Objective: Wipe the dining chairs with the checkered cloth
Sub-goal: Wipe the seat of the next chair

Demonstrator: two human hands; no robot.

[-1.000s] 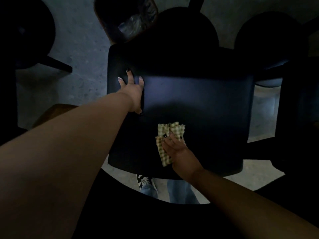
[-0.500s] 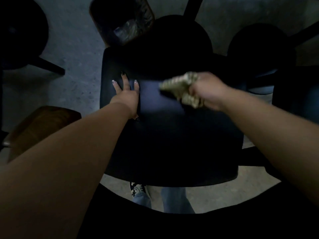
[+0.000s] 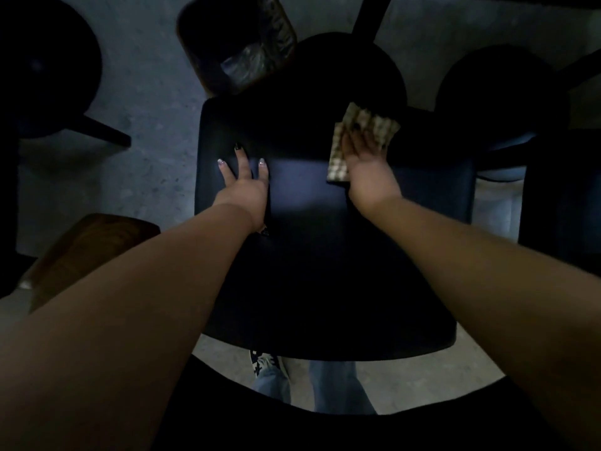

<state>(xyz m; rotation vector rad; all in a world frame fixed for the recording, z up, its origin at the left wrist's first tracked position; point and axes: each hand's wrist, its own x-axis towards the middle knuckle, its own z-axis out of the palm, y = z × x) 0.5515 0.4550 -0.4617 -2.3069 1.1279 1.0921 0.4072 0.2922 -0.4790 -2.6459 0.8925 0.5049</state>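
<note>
The right hand (image 3: 366, 157) presses the checkered cloth (image 3: 354, 138) flat, fingers spread, on the far right part of the dark chair seat (image 3: 325, 255). The left hand (image 3: 245, 187) lies open on the seat's left side. A lined bin (image 3: 240, 43) stands just beyond; round stools (image 3: 500, 92) crowd behind, a wooden seat (image 3: 87, 245) to the left.

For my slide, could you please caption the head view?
Right hand presses the checkered cloth flat on a dark chair; left hand steadies it.
</note>
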